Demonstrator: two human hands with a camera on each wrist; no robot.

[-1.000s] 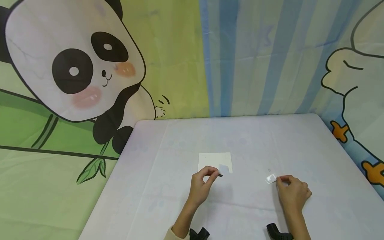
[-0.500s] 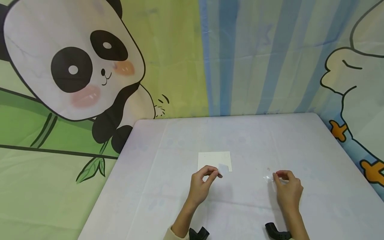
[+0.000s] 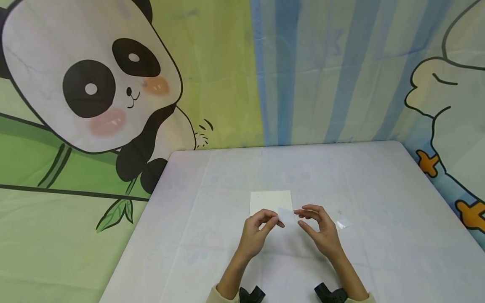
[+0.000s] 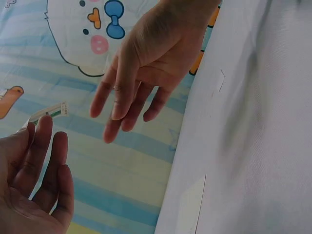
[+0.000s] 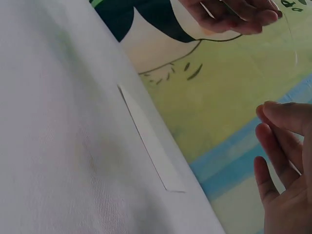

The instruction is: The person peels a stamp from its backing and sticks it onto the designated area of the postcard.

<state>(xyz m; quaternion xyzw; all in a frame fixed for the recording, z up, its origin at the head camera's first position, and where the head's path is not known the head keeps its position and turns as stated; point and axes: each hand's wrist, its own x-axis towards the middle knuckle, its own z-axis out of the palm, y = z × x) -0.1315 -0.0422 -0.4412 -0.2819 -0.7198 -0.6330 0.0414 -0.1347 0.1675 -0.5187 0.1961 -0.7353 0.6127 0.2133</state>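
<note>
My left hand (image 3: 254,233) pinches a small thin white square (image 3: 286,215) between thumb and fingertips, raised above the table. In the left wrist view, green printing and tiny text show on this piece (image 4: 48,112). My right hand (image 3: 321,230) is just right of it, thumb and fingers spread and holding nothing; its fingertips come close to the square's right edge in the head view. A small piece of clear plastic (image 3: 342,223) lies on the table to the right of my right hand. Behind the hands lies a flat white card (image 3: 270,199), its front partly covered by my left hand.
The table (image 3: 197,261) has a creased white cloth over it. Hanging cloth with a panda print (image 3: 91,88) and blue stripes stands along the back and sides. Black wrist mounts (image 3: 251,295) show at the bottom edge.
My right hand has let go of the clear plastic, which stays on the table, and has moved left toward the white square. My left hand has barely moved and still pinches the square.
</note>
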